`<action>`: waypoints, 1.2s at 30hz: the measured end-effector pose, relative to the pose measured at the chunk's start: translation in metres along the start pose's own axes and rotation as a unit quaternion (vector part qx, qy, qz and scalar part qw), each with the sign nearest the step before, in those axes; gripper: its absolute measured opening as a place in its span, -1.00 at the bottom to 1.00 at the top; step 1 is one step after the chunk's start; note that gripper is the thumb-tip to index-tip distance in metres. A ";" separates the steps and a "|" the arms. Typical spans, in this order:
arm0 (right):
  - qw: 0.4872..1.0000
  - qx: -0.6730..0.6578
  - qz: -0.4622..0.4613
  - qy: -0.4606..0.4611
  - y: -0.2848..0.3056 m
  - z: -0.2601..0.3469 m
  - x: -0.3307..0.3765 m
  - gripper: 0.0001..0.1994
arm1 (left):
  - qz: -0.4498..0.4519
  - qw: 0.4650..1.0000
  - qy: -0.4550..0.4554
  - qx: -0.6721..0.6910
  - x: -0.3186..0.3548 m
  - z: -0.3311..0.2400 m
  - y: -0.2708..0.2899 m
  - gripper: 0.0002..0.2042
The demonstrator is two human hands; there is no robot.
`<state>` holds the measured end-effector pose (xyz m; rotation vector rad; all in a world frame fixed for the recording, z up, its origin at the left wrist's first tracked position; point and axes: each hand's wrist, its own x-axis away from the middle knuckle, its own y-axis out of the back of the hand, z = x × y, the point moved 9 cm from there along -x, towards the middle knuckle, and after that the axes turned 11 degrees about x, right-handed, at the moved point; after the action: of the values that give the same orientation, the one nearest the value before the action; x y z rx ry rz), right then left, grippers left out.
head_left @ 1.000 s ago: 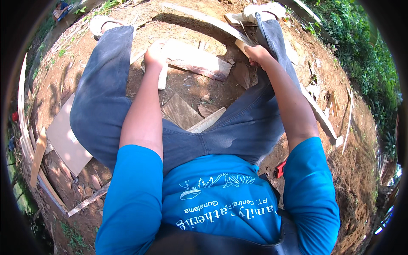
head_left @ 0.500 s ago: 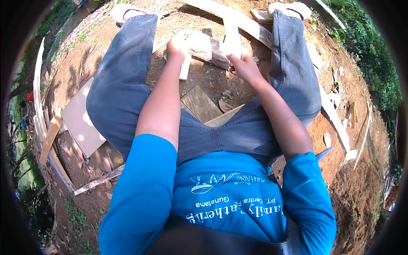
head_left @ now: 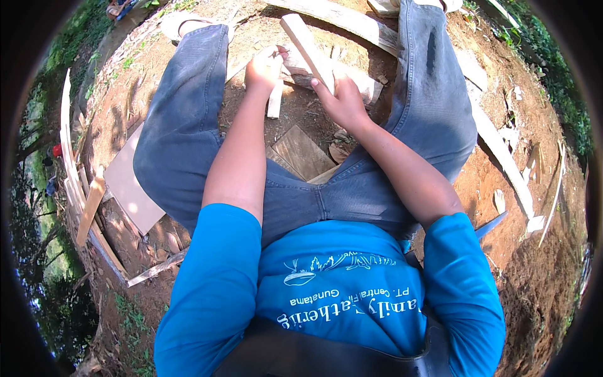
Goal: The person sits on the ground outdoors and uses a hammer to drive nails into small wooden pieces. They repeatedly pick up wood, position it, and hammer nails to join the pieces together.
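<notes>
My right hand (head_left: 344, 103) is wrapped round the lower end of a squared wooden bar (head_left: 303, 45), which tilts up and to the far left. Close by on the left, my left hand (head_left: 262, 72) is closed in a pinch; whatever lies between its fingertips is too small and bright to make out. Its fingertips are at the left end of a rough wooden block (head_left: 359, 80), which lies crosswise on the ground between my legs, partly behind the bar and my right hand. A short pale wood strip (head_left: 274, 100) lies below my left hand.
A square brown board (head_left: 301, 151) lies on the soil nearer me. A long plank (head_left: 352, 25) crosses beyond my hands, and another pale plank (head_left: 502, 160) lies right of my leg. Left of my knee are a flat panel (head_left: 135, 188) and several wood strips (head_left: 93, 204).
The bar in my right hand has swung from pointing straight away to leaning left, toward my left hand. My right hand has shifted slightly left and nearer me. My left hand stays almost in place.
</notes>
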<state>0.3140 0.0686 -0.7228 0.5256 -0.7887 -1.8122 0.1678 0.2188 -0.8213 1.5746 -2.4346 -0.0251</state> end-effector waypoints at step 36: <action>0.982 0.006 0.129 -0.139 -0.002 -0.012 0.005 -0.55 | -0.045 0.986 -0.071 -0.141 0.001 -0.024 0.012 -0.82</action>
<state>0.3193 0.0612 -0.7322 0.1675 -1.0088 -1.6582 0.1620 0.2260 -0.7964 1.5967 -2.3324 -0.4924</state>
